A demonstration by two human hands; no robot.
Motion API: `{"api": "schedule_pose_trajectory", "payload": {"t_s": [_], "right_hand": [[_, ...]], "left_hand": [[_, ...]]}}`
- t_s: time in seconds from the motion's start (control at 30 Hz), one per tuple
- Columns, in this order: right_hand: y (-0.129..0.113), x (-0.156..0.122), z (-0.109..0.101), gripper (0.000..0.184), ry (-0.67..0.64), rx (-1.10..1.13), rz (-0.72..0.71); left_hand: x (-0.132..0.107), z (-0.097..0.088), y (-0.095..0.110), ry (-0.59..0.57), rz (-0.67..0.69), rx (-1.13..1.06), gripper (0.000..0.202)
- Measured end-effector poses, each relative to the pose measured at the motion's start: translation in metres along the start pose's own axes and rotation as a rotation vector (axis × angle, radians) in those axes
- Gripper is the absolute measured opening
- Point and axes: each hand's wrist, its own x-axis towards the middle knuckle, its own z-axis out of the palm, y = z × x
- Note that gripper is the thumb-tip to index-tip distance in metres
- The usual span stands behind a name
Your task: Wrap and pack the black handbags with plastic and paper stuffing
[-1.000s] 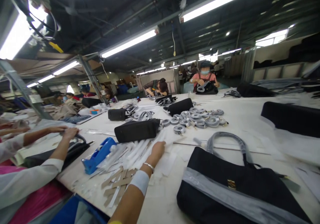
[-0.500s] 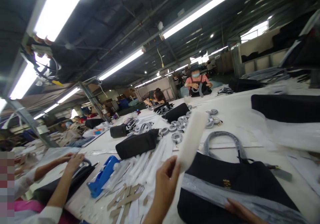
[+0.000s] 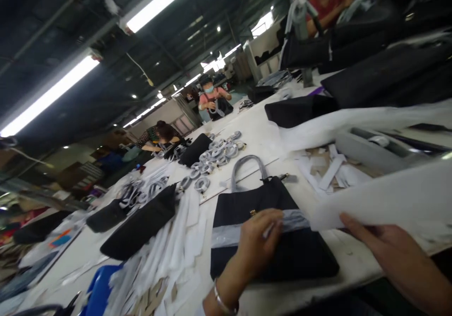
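A black tote bag (image 3: 268,259) lies flat on the white table (image 3: 261,137) in front of me, grey handle (image 3: 247,165) pointing away, a grey plastic band (image 3: 229,235) across its body. My left hand (image 3: 259,243), a bracelet at the wrist, rests on the bag with fingers pinched at the band. A small pale sliver shows between them; I cannot make out what it is. My right hand (image 3: 391,255) is at the bag's right edge and grips a large white sheet (image 3: 388,198) from below, held just above the table.
Coiled grey straps (image 3: 215,158) lie beyond the bag. Other black bags (image 3: 141,226) and a heap of white strips (image 3: 169,255) are to the left, a blue tape dispenser (image 3: 95,287) at the near left. A grey tray (image 3: 381,149) and card scraps (image 3: 328,165) lie right. Co-workers (image 3: 212,97) work at the far end.
My view has swung right and tilted. My left hand left the strip pile, lifted a long white piece, then came down onto the bag. My right hand came into view holding the white sheet.
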Motion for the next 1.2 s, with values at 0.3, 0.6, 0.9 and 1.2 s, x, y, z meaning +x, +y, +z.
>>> {"api": "schedule_pose_trajectory", "payload": {"t_s": [0.3,0.6,0.9,1.2], "right_hand": [[0.017,0.059,0.018,0.047,0.065,0.503,0.158],[0.007,0.1,0.051,0.034,-0.025,0.412,0.132],[0.002,0.104,0.048,0.022,-0.697,0.094,0.086],[-0.027,0.118,0.035,0.014,-1.077,-0.109,0.03]], "left_hand": [[0.119,0.027,-0.103,-0.187,-0.209,0.053,0.034],[0.131,0.046,-0.109,-0.224,-0.213,-0.237,0.021],[0.115,0.056,-0.115,-0.001,-0.232,-0.527,0.018],[0.111,0.062,-0.123,0.061,-0.27,-0.61,0.013]]}}
